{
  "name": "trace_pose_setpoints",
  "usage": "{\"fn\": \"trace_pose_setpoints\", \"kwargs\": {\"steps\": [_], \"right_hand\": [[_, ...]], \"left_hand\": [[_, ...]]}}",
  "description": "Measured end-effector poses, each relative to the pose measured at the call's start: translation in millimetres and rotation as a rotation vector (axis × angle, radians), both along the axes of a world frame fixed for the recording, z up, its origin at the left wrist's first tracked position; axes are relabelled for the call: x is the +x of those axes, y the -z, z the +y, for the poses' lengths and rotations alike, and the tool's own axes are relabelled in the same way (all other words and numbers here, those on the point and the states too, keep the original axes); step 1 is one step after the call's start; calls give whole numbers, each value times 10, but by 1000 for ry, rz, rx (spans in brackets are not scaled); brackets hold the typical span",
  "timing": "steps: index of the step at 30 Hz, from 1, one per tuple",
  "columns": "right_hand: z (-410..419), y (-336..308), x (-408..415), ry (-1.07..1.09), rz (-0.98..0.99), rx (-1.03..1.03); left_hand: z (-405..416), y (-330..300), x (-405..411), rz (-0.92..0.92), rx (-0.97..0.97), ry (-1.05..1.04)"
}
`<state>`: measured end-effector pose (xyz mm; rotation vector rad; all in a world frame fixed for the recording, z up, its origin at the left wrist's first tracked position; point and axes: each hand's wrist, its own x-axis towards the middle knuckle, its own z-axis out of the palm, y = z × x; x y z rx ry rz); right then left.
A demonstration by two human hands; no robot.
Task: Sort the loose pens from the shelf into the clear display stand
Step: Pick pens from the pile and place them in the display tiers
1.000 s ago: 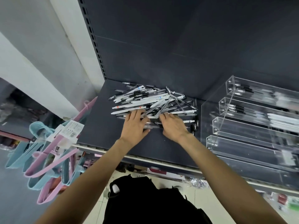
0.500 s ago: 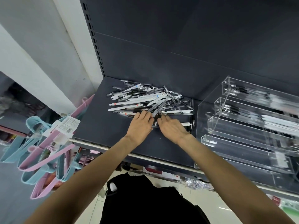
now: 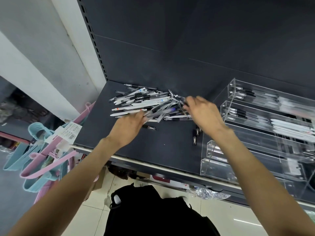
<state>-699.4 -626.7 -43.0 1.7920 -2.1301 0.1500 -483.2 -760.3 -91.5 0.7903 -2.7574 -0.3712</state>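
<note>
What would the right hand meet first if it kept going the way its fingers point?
The right hand points up-left, toward the back of the shelf, and its blurred fingertips are already at the right end of the pen pile. The pens come first, though depth is hard to judge.

A shop aisle: dark metal gondola shelf (image 3: 170,147), barcode-tagged plastic hangers (image 3: 42,160) hanging alongside, a clear acrylic pen display stand (image 3: 255,143)

Even, soft light; both hands (image 3: 202,113) motion-blurred (wide-angle bending at edges).
</note>
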Motion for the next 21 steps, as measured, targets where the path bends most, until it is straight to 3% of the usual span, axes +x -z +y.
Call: {"fn": "trace_pose_setpoints", "kwargs": {"steps": [1,3,5,6,9,15,21], "right_hand": [[15,-92,-15,59,-176,-65],[28,-252,17,180,-755,-158],[12,-362,120,220,-1340,-292],[-2,-391,180,221,-1513,-325],[-55,-381,299,190,-1666,-319],[-119,-304,383,137,-1692,-300],[-142,-273,424,92,-1668,-266]], "left_hand": [[16,-48,44,39,306,-73],[97,-151,66,323,994,-201],[219,-242,13,552,1350,-217],[279,-270,-21,596,1426,-189],[416,-328,-118,609,1483,-140],[558,-432,-160,538,1469,-161],[627,-377,-140,440,1319,-198]]}}
